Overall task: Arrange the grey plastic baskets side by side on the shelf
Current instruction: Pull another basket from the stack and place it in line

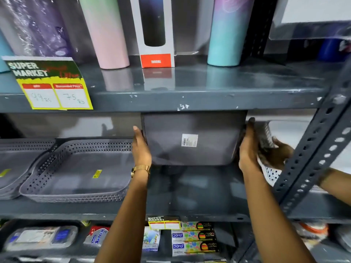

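Note:
A grey plastic basket (190,137) is tipped up with its flat bottom and a white barcode sticker facing me, held above the middle shelf (199,202). My left hand (141,149) presses its left side and my right hand (247,149) presses its right side. To the left, a stack of grey perforated baskets (76,171) lies flat on the shelf, with a yellow sticker inside the top one. Another stack (17,160) lies at the far left, partly cut off.
Another person's hand (279,154) reaches in from the right holding a perforated basket (266,135) behind a slotted steel upright (311,152). Tall bottles and a boxed flask stand on the upper shelf (171,97). A price tag (51,86) hangs at the left. Stationery packs fill the shelf below.

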Demonstrator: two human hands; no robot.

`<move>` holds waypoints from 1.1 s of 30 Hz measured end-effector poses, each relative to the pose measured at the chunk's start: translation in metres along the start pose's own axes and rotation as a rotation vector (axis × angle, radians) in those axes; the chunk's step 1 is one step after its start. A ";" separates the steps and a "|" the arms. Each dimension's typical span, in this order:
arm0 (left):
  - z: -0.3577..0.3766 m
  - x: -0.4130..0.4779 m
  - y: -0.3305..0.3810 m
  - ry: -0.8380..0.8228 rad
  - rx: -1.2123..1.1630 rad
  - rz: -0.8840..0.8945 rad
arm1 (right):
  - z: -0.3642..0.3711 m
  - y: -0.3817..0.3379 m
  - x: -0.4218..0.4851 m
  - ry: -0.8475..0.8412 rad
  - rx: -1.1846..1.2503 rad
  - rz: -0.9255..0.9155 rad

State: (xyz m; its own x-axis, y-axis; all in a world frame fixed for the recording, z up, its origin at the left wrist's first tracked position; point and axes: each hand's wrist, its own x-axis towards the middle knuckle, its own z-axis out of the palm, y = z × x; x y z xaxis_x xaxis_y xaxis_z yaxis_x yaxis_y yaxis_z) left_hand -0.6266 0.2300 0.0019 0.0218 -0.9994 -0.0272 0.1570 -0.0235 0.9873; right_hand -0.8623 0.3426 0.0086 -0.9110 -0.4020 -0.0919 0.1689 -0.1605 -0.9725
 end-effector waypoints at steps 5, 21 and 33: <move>-0.021 -0.001 -0.010 -0.046 0.046 -0.134 | -0.017 0.017 -0.009 0.042 -0.001 0.152; -0.062 -0.043 -0.043 -0.052 0.878 0.084 | -0.020 0.076 -0.074 -0.066 -1.316 -0.230; -0.270 0.065 0.014 0.088 1.274 0.268 | 0.184 0.100 -0.199 -0.668 -1.158 -0.119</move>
State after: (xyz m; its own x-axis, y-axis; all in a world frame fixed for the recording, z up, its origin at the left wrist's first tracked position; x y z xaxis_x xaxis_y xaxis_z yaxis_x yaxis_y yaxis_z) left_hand -0.3565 0.1717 -0.0279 -0.0224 -0.9729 0.2301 -0.9018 0.1190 0.4154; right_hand -0.5952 0.2408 -0.0308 -0.4845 -0.8525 -0.1962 -0.6140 0.4912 -0.6179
